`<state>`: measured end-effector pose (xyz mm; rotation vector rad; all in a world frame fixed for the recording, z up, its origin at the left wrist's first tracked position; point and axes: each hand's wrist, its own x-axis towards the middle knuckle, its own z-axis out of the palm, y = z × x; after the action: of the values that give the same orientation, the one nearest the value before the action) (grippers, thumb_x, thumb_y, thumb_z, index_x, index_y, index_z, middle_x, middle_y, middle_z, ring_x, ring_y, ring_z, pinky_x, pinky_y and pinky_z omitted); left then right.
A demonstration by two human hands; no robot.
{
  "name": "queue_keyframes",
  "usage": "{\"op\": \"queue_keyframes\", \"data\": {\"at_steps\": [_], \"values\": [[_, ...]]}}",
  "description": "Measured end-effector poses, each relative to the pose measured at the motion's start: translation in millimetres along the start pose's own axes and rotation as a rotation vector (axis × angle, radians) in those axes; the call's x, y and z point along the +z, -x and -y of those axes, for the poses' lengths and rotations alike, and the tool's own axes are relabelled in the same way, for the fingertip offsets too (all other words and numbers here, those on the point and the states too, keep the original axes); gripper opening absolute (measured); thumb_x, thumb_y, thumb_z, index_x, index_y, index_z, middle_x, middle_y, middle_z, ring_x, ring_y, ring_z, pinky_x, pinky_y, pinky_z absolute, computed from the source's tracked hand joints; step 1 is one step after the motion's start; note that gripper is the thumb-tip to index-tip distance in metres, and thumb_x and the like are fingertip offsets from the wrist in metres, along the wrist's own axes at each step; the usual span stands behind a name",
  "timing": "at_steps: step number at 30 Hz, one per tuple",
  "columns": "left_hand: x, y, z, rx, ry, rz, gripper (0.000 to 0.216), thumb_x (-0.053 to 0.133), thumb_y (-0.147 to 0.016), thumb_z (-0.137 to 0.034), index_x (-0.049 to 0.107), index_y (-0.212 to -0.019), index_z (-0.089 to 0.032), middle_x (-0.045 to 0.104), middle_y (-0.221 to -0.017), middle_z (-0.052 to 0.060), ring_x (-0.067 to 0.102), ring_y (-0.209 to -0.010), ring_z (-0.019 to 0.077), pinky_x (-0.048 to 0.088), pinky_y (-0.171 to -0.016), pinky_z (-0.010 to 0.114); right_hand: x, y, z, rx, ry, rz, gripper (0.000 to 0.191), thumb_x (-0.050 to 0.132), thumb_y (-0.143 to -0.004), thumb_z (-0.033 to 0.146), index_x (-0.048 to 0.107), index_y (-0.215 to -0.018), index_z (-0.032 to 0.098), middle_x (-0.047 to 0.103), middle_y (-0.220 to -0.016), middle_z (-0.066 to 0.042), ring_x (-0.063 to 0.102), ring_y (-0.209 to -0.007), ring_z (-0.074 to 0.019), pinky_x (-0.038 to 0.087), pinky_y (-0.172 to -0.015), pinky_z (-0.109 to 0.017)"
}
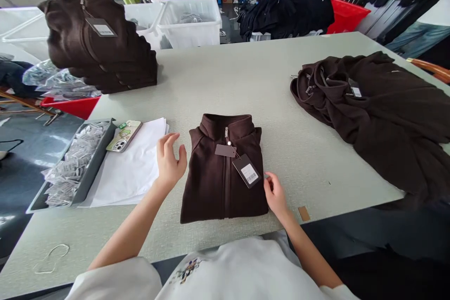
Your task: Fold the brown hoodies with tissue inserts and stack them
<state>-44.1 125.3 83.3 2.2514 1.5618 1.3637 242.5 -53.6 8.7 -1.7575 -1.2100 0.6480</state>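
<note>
A dark brown zip jacket (211, 183) lies folded flat on the grey table (246, 79), collar away from me, with a hang tag (248, 171) on its chest. My left hand (170, 161) hovers just off the jacket's left edge, fingers spread and empty, over a stack of white paper sheets (131, 168). At the jacket's right edge my right hand (276, 194) touches the fabric, fingers curled and partly hidden.
A phone (123, 135) lies on the paper beside a grey tray of small sachets (68, 168). A stack of folded brown jackets (101, 42) stands at back left. A loose pile of brown jackets (379, 103) lies right. Bins line the table's far side.
</note>
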Motion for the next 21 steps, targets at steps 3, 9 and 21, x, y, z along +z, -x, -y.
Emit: {"op": "queue_keyframes", "data": {"at_steps": [3,9,21], "values": [[15,-6,14,-0.526,0.177,0.399,0.049,0.048,-0.079,-0.052,0.050,-0.112,-0.015,0.061,-0.089,0.009,0.060,-0.076,0.0210,0.049,-0.070,0.036,-3,-34,9,-0.011,-0.027,-0.056,0.036,0.038,-0.088,0.045,0.052,-0.108,0.018,0.058,-0.081,-0.006,0.056,-0.071,-0.0167,0.047,-0.065,-0.031],[66,-30,18,-0.898,0.421,0.415,0.045,0.058,-0.070,-0.059,0.056,-0.079,-0.015,0.057,-0.067,0.004,0.057,-0.065,0.0196,0.044,-0.057,0.029,11,-135,48,0.049,-0.002,-0.007,0.060,0.047,-0.082,0.054,0.039,-0.127,0.016,0.059,-0.102,-0.013,0.058,-0.088,-0.0227,0.047,-0.080,-0.039],[95,-73,32,-0.655,0.009,0.320,0.024,0.056,-0.080,-0.039,0.051,-0.086,-0.017,0.061,-0.083,0.010,0.058,-0.088,0.0263,0.042,-0.079,0.036,41,-186,36,-0.072,0.206,-0.042,0.037,0.029,-0.092,0.033,0.046,-0.122,0.018,0.056,-0.114,-0.014,0.052,-0.108,-0.0253,0.042,-0.090,-0.041]]}}
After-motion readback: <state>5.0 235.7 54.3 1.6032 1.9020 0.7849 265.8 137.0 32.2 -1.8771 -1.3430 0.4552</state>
